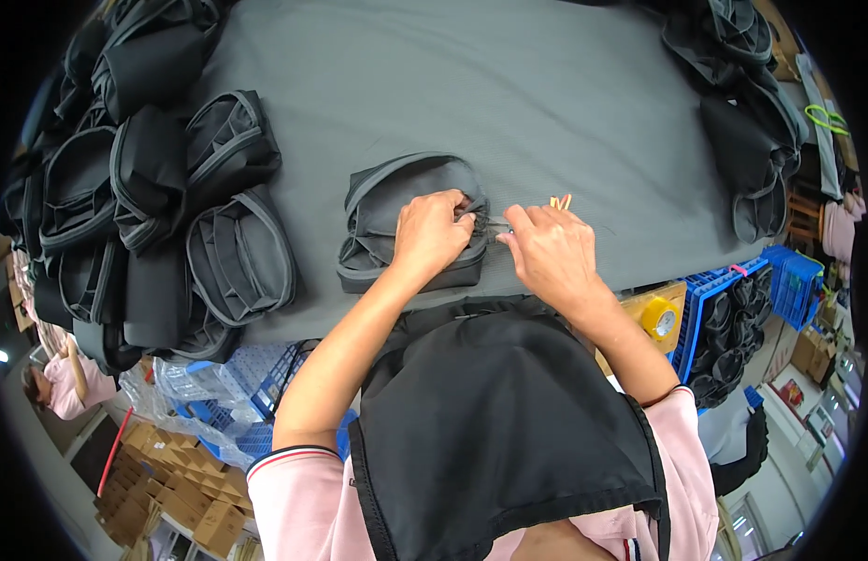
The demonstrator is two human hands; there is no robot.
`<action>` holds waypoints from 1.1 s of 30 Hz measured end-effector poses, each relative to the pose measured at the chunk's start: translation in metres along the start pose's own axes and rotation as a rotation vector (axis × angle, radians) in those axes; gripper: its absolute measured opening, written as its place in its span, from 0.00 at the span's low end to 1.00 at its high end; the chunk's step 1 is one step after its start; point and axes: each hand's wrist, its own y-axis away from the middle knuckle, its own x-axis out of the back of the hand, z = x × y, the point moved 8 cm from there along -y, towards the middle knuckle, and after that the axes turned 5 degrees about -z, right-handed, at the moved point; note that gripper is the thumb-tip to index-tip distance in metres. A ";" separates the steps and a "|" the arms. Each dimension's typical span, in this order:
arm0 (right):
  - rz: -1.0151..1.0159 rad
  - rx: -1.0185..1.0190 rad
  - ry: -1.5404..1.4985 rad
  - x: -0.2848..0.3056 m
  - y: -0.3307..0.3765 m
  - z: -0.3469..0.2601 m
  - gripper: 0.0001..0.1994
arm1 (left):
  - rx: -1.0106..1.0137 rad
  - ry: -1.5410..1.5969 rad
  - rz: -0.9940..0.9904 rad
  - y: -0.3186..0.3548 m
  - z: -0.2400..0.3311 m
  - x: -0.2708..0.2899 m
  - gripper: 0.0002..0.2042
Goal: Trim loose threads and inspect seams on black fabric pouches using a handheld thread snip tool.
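Observation:
An open black zip pouch point(378, 208) with inner dividers lies at the near middle of the grey table. My left hand point(432, 234) reaches over it with bent fingers and grips its right edge by the zipper. Just right of that edge, my right hand point(552, 252) is closed on a small thin metal tool point(497, 224). The tool's tip points left at the pouch edge, and its yellowish ends point(561, 202) stick out behind my fingers. My palm covers its middle, so its exact kind is hidden.
Similar black pouches point(242, 252) are heaped along the table's left side, with more point(756, 140) at the far right. Near the right front edge are a yellow tape roll point(660, 318) and a blue crate point(700, 299) of pouches. Cardboard boxes point(186, 486) stand lower left; a person point(74, 383) is beyond.

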 end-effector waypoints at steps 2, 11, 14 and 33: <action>-0.011 0.025 0.027 0.000 -0.003 -0.003 0.10 | -0.010 0.001 0.010 0.000 -0.001 0.000 0.12; -0.092 0.164 0.167 -0.009 -0.016 -0.014 0.10 | 0.044 0.012 -0.080 0.002 0.004 0.002 0.13; -0.038 0.220 0.185 -0.005 -0.017 -0.019 0.05 | 0.034 0.007 -0.080 0.002 0.004 0.002 0.12; 0.015 0.113 0.129 -0.007 -0.001 -0.009 0.10 | 0.024 0.026 -0.054 0.002 0.003 0.002 0.11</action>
